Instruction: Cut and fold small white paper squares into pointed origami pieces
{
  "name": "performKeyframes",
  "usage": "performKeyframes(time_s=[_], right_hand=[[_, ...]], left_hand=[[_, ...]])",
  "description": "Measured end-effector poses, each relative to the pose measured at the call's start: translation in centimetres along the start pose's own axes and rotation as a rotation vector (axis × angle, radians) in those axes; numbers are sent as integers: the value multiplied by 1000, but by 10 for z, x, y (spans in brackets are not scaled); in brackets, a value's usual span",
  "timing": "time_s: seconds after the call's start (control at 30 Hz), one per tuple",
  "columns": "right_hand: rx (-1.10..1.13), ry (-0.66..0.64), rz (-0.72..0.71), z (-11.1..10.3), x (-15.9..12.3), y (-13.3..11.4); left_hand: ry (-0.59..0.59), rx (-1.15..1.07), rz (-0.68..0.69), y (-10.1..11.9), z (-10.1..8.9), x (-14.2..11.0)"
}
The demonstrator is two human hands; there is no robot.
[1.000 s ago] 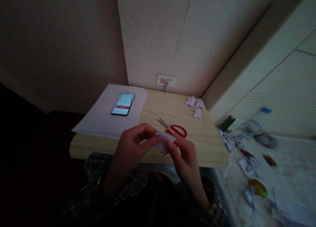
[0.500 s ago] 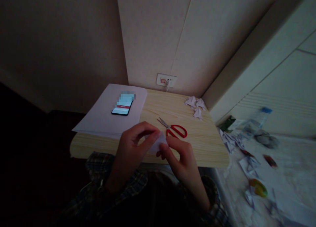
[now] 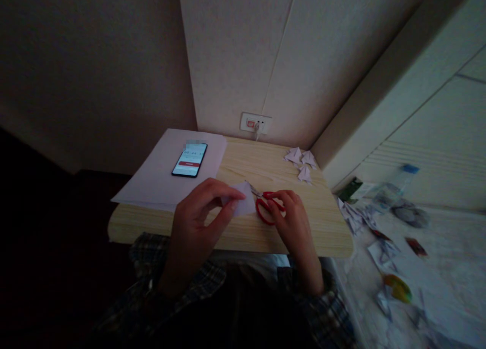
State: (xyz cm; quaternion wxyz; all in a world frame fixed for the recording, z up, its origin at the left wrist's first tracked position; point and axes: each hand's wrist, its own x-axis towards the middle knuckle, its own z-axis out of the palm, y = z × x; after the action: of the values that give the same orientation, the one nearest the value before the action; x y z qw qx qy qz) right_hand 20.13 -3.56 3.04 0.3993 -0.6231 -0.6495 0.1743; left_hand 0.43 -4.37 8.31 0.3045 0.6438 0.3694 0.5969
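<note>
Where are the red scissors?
In the head view, the scissors are just right of centre, beside the paper in the left hand, with the right hand at the handles.

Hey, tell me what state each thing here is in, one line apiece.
Small paper, pinched in the left hand, folds unclear
Scissors, handles spread apart, right hand at them, grip unclear
Phone, face up, screen lit
Large sheets, flat, under the phone
Paper shapes, three together, folded
Plug, in the wall socket
Bottle, capped
</note>
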Motion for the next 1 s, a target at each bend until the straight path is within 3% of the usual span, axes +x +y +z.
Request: performKeyframes(time_s=[0.13,0.27,0.4,0.53,0.77,1.0], right_hand=[[-92,-13,50,15,3,28],[-113,-20,87,25,5,33],[-64,-28,134,23,8,35],[81,-61,194,13,12,35],[579,-226,272,-7,5,-4],[856,-350,214,7,-14,-52]], left_hand=[[50,-163,-106,-2,3,-1],[23,-249,-127,-2,3,-1],[72,-220,-200,0,3,-1],[95,-212,-182,1,2,1],[118,-213,-178,5,-2,8],[146,-150,-115,10,-3,14]])
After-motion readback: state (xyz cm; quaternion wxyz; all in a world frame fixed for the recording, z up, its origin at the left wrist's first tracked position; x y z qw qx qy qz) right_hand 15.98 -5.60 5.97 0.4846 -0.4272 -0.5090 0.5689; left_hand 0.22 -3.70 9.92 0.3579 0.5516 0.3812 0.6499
